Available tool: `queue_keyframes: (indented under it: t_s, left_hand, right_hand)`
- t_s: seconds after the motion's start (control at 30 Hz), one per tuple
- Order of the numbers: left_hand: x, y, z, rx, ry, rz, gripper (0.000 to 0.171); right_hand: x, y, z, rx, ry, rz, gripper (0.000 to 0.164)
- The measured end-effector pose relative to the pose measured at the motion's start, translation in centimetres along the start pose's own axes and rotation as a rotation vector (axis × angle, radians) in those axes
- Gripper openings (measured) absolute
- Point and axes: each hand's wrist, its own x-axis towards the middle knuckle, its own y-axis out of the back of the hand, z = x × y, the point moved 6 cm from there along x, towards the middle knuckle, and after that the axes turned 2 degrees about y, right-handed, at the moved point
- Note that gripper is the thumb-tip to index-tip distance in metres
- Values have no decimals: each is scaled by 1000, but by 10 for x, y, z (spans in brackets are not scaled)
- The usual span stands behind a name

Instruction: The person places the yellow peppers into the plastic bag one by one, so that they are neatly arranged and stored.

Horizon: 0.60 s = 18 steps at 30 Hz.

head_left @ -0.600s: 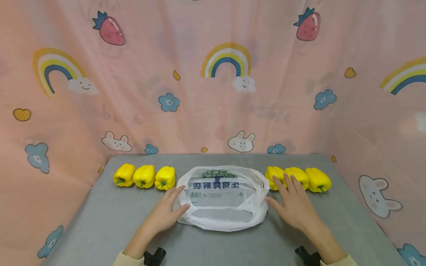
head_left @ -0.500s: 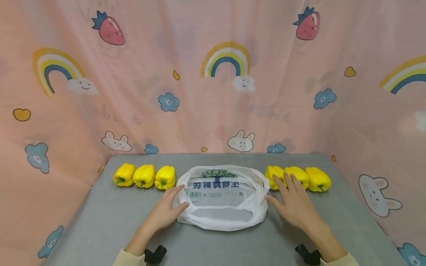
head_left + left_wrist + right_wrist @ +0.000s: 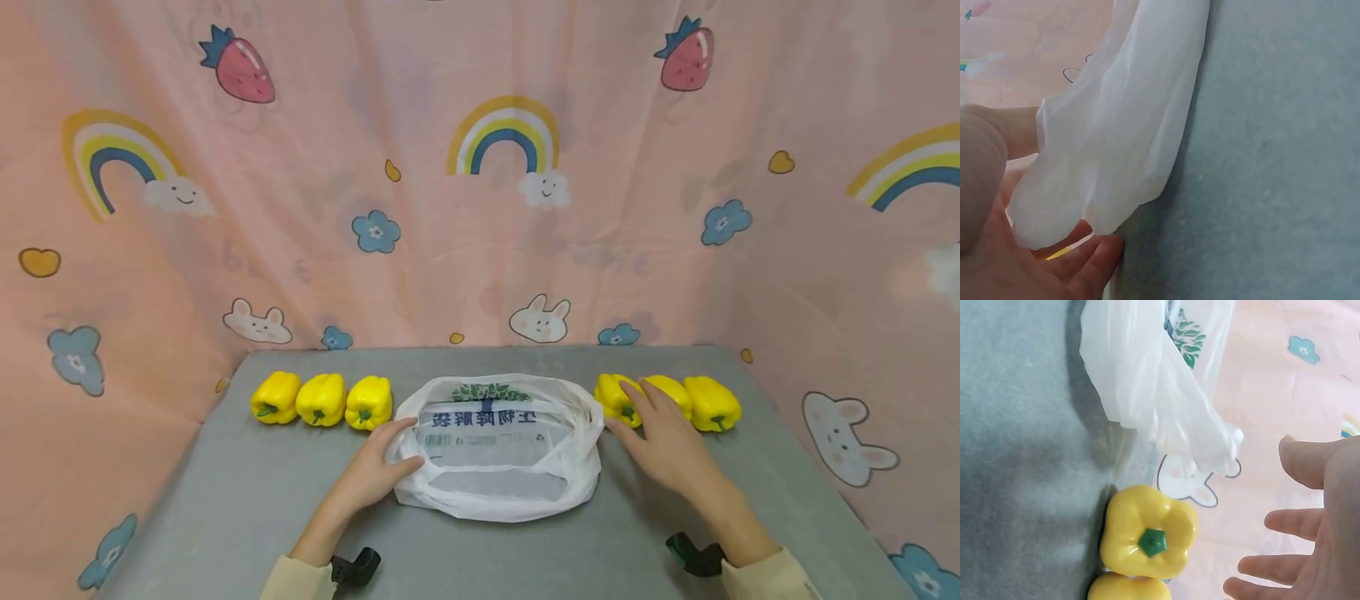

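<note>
A white plastic bag (image 3: 517, 506) with blue lettering and a green tree print lies on the grey surface, its mouth spread wide. At its left side is my left hand (image 3: 372, 468), thumb and fingers apart and touching the plastic. In the left wrist view the thumb tip is hidden behind the bag's white film (image 3: 1116, 125), while several fingers extend below it. My right hand (image 3: 667, 442) hovers by the bag's right edge with straight, spread fingers, holding nothing. Those fingers partly cover the nearest yellow bell peppers (image 3: 611, 396); the right wrist view shows one pepper (image 3: 1129, 519) apart from the hand.
Three yellow bell peppers (image 3: 321, 400) stand in a row left of the bag, and three more line up on its right. Behind the grey table (image 3: 480, 554) hangs a pink curtain (image 3: 450, 250) printed with rainbows and rabbits. A black wrist device (image 3: 358, 568) sits at each sleeve.
My right hand has shifted slightly forward, its fingers a little higher over the peppers. The left hand stays at the bag's left edge. The head view has moved slightly; bag and peppers keep their places.
</note>
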Motion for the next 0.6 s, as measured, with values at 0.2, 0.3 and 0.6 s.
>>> queue_keyframes:
  t_s: [0.2, 0.3, 0.6]
  left_hand:
    - [3, -4, -2, -31, 32, -18, 56]
    - [2, -4, -2, -39, 30, -14, 57]
    - [0, -1, -1, -47, 22, 1, 58]
  right_hand:
    - [12, 4, 5, 72, -11, 5, 71]
    - [17, 8, 7, 98, -6, 34, 68]
    - [24, 27, 30, 135, -65, 89, 66]
